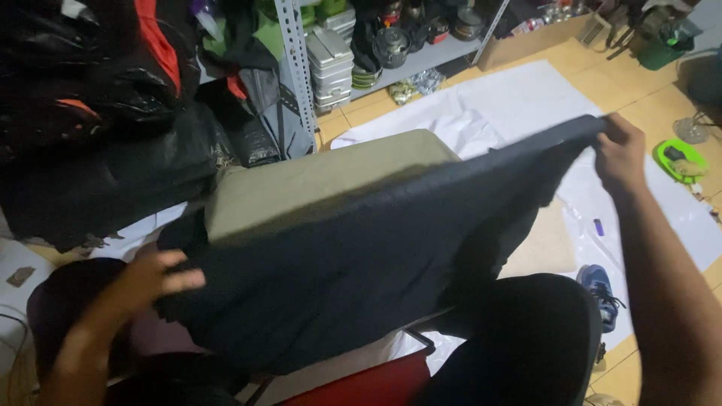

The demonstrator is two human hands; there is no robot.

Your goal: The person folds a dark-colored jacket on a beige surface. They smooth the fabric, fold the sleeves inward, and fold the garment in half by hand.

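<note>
A dark navy cloth (353, 263) fills the middle of the frame, stretched from lower left to upper right between a person's two hands. Behind it, an olive-green cushion (301, 184) rises at centre, the cloth draped partly over its front. A white sheet (511, 105) covers the tan floor (654, 94) at upper right, and black bags (98, 150) are heaped at upper left beside a grey metal shelf (301, 68) stacked with containers. At right centre, the right hand (620, 154) is clamped on the cloth's upper corner, fingers pinched together around the edge. At lower left, the left hand (147, 282) grips the opposite end, fingers curled onto the fabric. A blue shoe (599, 289) lies at lower right; a green tray (681, 160) sits at the right edge.
</note>
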